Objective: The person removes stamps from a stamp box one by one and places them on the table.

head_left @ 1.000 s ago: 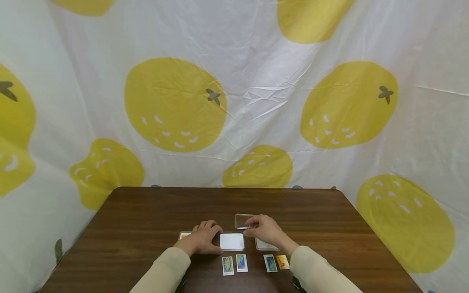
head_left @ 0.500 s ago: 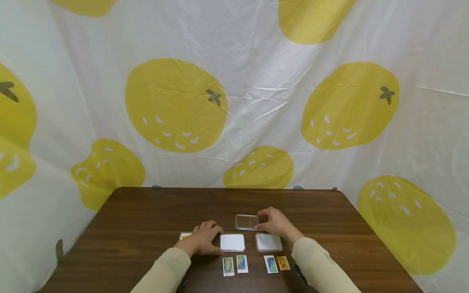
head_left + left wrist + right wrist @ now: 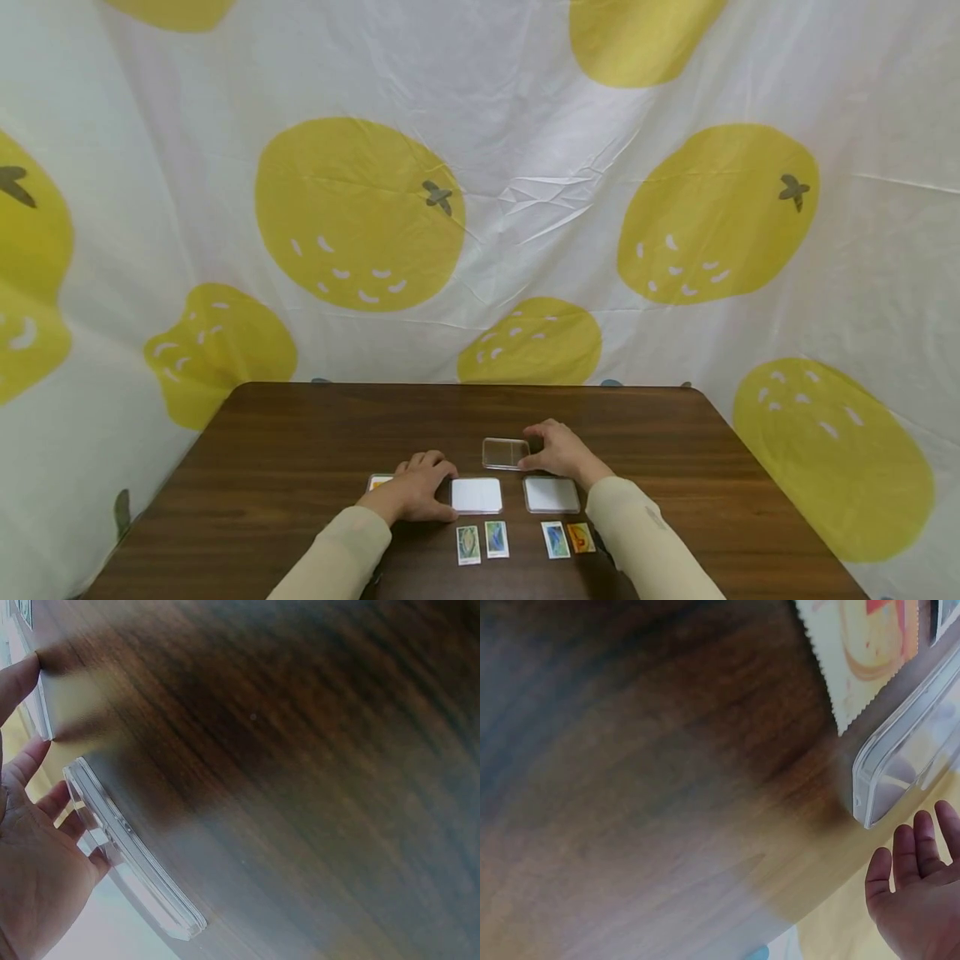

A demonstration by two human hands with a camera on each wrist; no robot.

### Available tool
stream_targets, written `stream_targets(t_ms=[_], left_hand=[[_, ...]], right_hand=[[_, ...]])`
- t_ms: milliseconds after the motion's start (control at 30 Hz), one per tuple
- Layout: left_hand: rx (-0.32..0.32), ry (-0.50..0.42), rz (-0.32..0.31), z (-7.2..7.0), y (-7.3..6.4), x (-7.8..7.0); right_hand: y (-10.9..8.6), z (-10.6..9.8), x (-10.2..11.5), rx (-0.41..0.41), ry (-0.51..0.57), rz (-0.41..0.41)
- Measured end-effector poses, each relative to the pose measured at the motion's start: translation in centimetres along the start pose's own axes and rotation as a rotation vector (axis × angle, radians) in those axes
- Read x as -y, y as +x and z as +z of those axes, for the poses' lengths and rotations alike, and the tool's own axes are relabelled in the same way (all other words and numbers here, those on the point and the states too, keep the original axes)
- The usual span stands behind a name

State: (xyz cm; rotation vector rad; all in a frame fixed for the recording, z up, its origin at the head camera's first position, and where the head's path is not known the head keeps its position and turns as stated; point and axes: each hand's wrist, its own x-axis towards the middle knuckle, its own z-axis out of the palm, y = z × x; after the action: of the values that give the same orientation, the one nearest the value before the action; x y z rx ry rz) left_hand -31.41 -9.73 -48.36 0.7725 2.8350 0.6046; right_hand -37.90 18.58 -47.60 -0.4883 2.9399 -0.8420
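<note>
In the head view my left hand [image 3: 416, 489] lies over a clear case [image 3: 379, 481] with an orange-printed insert, mostly hidden beneath it. Its thumb and index fingertip reach the left edge of a white-filled clear case [image 3: 476, 496]. The left wrist view shows these fingertips at that edge, with the other fingers by the covered case [image 3: 135, 851]. My right hand [image 3: 564, 452] is spread at the right end of a clear plastic lid [image 3: 504, 454]; its thumb is at the near corner, and contact is unclear. Below the right hand lies a second white-filled case [image 3: 551, 495].
Two stamp-like pictures [image 3: 468, 545] lie in front of the middle case. A blue one [image 3: 556, 540] and an orange one [image 3: 581, 537] lie before the right case. The dark wooden table [image 3: 315, 417] ends at a fruit-printed cloth [image 3: 540, 250].
My right hand has shifted from over the lid and right case to the lid's right end, uncovering the right case. The left hand stays in place.
</note>
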Motion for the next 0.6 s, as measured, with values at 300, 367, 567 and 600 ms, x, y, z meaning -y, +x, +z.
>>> stream_targets(t_ms=[300,367,567,600], left_hand=[[-0.002,-0.001,-0.003,0.0,0.0,0.1],[-0.004,0.002,0.001,0.1,0.0,0.2],[-0.001,0.010,-0.003,0.2,0.1,0.3],[0.000,0.012,-0.005,0.2,0.1,0.3]], right_hand=[[0.6,0.6,0.0,0.036,-0.027,-0.003],[0.7,0.8,-0.1,0.046,-0.037,0.002],[0.8,1.2,-0.1,0.068,-0.056,0.042],[0.8,1.3,0.0,0.069,-0.058,0.042]])
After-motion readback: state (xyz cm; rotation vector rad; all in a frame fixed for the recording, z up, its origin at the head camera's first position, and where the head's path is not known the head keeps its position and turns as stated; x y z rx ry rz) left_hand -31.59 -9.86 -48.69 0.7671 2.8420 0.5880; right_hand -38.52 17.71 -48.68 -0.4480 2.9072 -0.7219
